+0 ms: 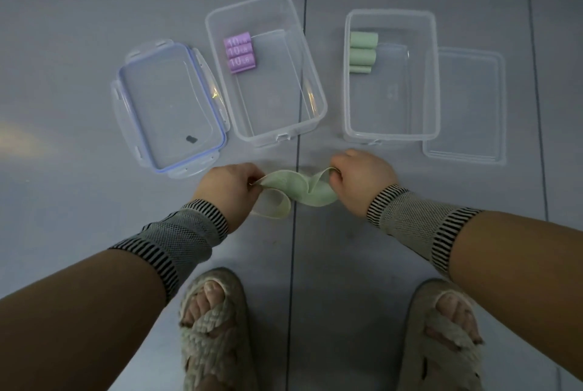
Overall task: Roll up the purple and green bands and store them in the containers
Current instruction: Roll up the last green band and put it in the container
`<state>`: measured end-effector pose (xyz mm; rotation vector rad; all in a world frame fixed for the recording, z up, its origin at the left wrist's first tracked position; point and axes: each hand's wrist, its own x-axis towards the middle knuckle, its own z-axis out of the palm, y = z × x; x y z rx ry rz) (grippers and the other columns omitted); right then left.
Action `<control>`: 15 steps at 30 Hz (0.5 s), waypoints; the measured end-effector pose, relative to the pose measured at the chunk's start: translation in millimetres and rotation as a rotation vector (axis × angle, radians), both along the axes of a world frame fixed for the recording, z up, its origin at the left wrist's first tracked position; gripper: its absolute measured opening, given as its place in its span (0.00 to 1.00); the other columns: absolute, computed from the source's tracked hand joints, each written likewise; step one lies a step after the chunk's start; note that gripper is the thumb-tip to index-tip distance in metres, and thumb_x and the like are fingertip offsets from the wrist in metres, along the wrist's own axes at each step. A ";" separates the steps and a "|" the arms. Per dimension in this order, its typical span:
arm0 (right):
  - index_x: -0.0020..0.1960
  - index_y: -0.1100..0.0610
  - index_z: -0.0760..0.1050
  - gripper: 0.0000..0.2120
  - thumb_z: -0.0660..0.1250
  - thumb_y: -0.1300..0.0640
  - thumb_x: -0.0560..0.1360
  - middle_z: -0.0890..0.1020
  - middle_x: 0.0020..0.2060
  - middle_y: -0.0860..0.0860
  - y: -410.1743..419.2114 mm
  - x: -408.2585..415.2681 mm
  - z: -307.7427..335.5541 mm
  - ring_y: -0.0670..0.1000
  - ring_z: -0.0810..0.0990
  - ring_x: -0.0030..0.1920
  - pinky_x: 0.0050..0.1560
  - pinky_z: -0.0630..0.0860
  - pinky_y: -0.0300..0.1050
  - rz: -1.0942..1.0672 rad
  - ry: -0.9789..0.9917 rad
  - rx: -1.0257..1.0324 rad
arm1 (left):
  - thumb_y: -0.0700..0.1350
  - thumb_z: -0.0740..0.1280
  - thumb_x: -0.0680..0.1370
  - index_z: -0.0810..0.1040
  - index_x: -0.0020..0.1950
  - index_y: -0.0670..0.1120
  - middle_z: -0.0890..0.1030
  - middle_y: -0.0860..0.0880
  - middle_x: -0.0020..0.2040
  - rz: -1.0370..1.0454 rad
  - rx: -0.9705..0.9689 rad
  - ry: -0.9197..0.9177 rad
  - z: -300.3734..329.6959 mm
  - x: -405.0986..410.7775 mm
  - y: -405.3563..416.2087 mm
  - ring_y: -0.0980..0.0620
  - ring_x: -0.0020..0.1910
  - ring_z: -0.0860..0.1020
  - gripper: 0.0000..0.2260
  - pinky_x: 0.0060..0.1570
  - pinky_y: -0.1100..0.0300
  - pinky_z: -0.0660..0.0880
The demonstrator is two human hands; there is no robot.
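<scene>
Left hand (232, 188) and right hand (359, 180), apart, each pinch an end of one limp green band (303, 190). Beyond them, two clear plastic containers (315, 112) hold three purple rolls (240, 53) and three green rolls (362, 52).

the band (296, 190) between the hands is pale green. three rolls (240, 53) are purple with white "10" print; three others (362, 53) are plain pale green. both boxes (310, 87) (433, 75) are clear. one lid (170, 106) is clear with a blue rim. the wrist sleeves (176, 240) are grey with black-and-white striped ends. the sandals (214, 327) are beige. the floor (63, 75) is grey.
</scene>
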<state>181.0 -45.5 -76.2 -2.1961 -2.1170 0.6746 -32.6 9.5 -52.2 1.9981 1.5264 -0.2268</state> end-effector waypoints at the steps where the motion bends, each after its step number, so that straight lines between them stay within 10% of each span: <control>1: 0.48 0.58 0.76 0.12 0.56 0.54 0.78 0.76 0.45 0.54 0.5 0.3 11.6 0.56 0.75 0.47 0.42 0.66 0.45 0.006 0.038 0.006 | 0.50 0.63 0.78 0.80 0.55 0.51 0.83 0.51 0.48 0.003 0.011 -0.012 10.3 0.6 1.0 0.50 0.48 0.79 0.09 0.51 0.56 0.75; 15: 0.43 0.58 0.80 0.07 0.64 0.60 0.74 0.82 0.38 0.55 -10.9 28.6 267.9 0.55 0.80 0.41 0.46 0.77 0.47 -0.391 0.564 0.029 | 0.46 0.67 0.76 0.78 0.37 0.55 0.80 0.46 0.36 0.080 -0.016 -0.406 252.6 25.3 -3.7 0.47 0.35 0.76 0.09 0.40 0.59 0.75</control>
